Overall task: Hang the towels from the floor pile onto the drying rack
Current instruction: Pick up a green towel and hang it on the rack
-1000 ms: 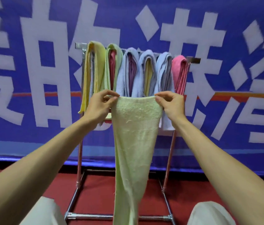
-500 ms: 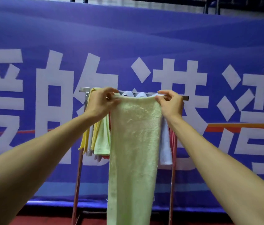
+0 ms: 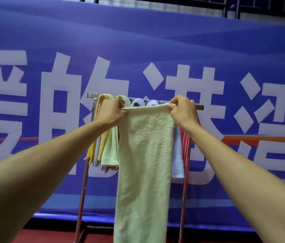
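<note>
A long pale green towel (image 3: 145, 165) hangs straight down in front of the metal drying rack (image 3: 83, 190). My left hand (image 3: 110, 114) pinches its top left corner and my right hand (image 3: 183, 111) pinches its top right corner, stretching the top edge level with the rack's top bar. Several towels hang on the rack behind it: yellow (image 3: 103, 102), light green (image 3: 111, 149), pale blue (image 3: 177, 162) and pink (image 3: 186, 144). The floor pile is out of view.
A large blue banner (image 3: 155, 41) with white characters stands right behind the rack. Dark red floor (image 3: 50, 235) shows at the bottom. A dark railing (image 3: 234, 7) runs above the banner.
Both hands lifted the green towel from below the hung towels up to the rack's top bar. The view tilted upward, so the floor and rack base dropped out of sight.
</note>
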